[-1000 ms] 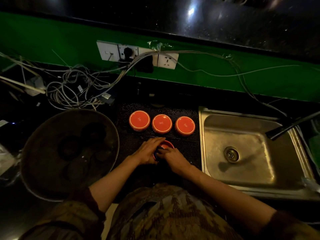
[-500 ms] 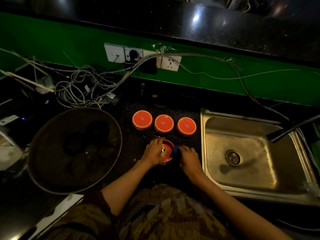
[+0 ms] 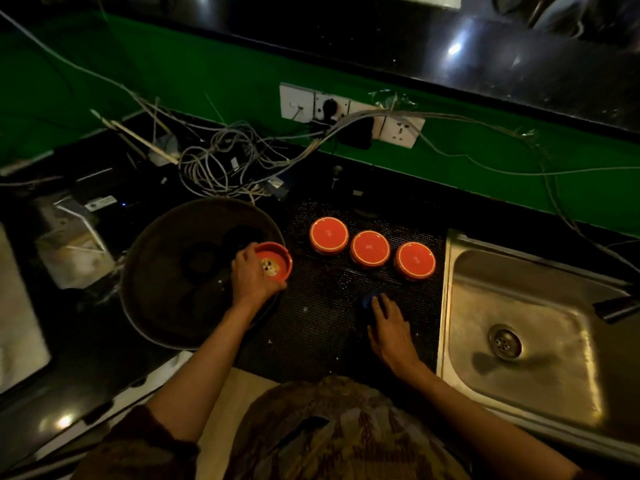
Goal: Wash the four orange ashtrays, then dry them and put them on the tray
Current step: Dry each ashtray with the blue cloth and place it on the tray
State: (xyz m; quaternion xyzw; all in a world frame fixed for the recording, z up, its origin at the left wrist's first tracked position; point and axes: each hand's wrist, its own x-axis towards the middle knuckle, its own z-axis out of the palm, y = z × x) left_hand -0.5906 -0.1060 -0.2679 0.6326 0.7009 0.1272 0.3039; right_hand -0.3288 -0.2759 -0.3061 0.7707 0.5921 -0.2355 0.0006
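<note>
At the dim table (image 3: 104, 358), the steel sink (image 3: 519, 382) lay at the right and my round dark tray (image 3: 166, 306) at the left. Between them, on the black mat (image 3: 329, 323), three orange ashtrays (image 3: 370, 249) stood upturned in a row at the far side. My left hand (image 3: 251, 278) gripped the fourth ashtray (image 3: 275, 263), mouth up, its fingers curled round the near rim, right over the tray's right edge. My right hand (image 3: 391, 329) lay flat and loose on a blue cloth (image 3: 372, 299) near the sink. By my reckoning, the tray lay directly below my left grip.
</note>
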